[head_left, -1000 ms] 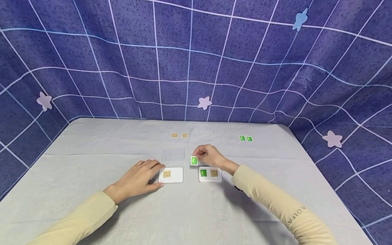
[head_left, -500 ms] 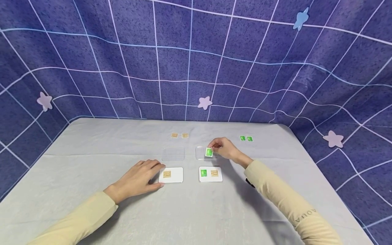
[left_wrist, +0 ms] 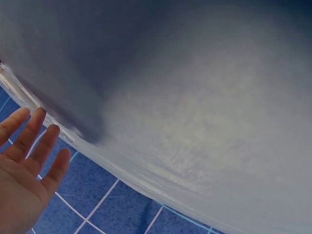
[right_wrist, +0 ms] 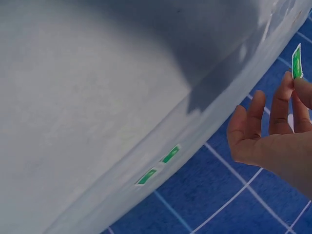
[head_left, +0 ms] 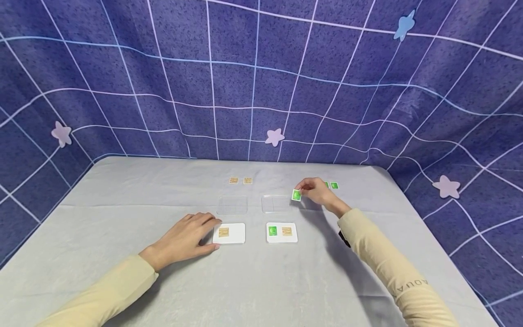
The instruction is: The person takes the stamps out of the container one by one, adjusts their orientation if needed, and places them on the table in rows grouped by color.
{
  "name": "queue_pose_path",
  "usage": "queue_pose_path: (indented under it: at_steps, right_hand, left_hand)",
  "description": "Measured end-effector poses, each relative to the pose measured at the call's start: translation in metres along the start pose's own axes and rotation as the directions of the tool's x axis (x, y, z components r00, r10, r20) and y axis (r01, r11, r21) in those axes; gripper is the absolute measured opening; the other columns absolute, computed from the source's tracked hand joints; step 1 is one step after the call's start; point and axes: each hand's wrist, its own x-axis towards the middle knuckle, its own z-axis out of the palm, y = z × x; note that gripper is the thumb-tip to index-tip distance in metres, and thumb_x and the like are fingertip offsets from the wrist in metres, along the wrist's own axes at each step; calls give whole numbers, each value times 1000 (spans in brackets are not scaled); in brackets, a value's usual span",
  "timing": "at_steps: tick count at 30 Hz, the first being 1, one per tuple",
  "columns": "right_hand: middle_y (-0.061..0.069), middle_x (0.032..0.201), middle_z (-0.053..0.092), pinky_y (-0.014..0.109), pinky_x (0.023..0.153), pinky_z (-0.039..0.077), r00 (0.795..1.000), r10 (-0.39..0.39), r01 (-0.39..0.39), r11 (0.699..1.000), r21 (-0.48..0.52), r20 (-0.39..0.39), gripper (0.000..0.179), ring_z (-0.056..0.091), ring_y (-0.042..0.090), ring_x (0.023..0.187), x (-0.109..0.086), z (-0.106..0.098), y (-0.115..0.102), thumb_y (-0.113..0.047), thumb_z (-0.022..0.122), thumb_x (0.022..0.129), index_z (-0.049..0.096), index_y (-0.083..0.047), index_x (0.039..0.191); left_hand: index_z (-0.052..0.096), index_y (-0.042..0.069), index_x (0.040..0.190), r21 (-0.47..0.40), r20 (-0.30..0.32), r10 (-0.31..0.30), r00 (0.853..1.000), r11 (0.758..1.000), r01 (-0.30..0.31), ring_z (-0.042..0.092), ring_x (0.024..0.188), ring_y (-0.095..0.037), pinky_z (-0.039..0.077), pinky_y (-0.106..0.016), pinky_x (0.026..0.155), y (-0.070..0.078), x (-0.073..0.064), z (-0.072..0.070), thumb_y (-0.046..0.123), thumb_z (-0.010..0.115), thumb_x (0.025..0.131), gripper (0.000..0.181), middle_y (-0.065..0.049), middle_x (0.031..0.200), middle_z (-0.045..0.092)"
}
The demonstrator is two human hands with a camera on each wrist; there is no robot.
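In the head view my right hand (head_left: 316, 190) pinches a green postage stamp (head_left: 296, 195) between thumb and fingertips, raised near the right end of a clear plastic case half (head_left: 276, 204). The right wrist view shows the stamp (right_wrist: 297, 62) edge-on above the thumb, with its small notched white border. My left hand (head_left: 184, 238) rests with thumb and index fingertips at the left corners of a white rectangular case (head_left: 234, 236), which bears one tan stamp (head_left: 223, 232). To its right, a second white case (head_left: 281, 239) carries a green stamp (head_left: 273, 231) and a tan stamp (head_left: 287, 231).
Another clear case half (head_left: 232, 205) lies behind the left white case. Two tan stamps (head_left: 247, 180) lie farther back, and two green stamps (head_left: 334, 185) at the back right, partly behind my right hand. A blue gridded curtain (head_left: 229, 81) hangs behind the grey-covered table (head_left: 245, 290).
My right hand has carried the green stamp rightward and back, from above the right white case past the clear case half. The left hand has stayed at the left case.
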Motion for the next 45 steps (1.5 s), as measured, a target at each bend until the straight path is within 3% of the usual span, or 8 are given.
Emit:
queue_pose_path:
  at_steps: [17, 30, 45]
  right_hand:
    - [19, 91, 65, 22, 69, 40, 987, 102, -105, 994, -13, -121, 18, 50, 8, 71, 11, -22, 25, -1, 54, 85, 64, 6, 99]
    - [17, 92, 65, 20, 69, 39, 969, 123, -132, 991, -25, -214, 21, 49, 6, 72, 19, -34, 45, 0, 53, 83, 65, 4, 100]
    - [18, 94, 64, 20, 66, 40, 956, 153, -168, 985, -38, -250, 22, 48, 10, 73, 29, -37, 49, 0, 50, 84, 65, 1, 100]
  left_hand:
    - [57, 11, 120, -3, -4, 1, 1000, 1000, -1, 56, 105, -24, 45, -43, 84, -1, 0, 2, 50, 65, 77, 59, -6, 116, 57]
    - [57, 11, 120, -6, -2, 3, 1000, 1000, -3, 56, 104, -24, 45, -43, 84, 0, -1, 2, 49, 65, 77, 58, -5, 115, 57]
    - [57, 12, 119, -20, -11, 7, 1000, 1000, -8, 56, 102, -23, 45, -42, 84, -1, -1, 1, 50, 66, 76, 58, -4, 114, 57]
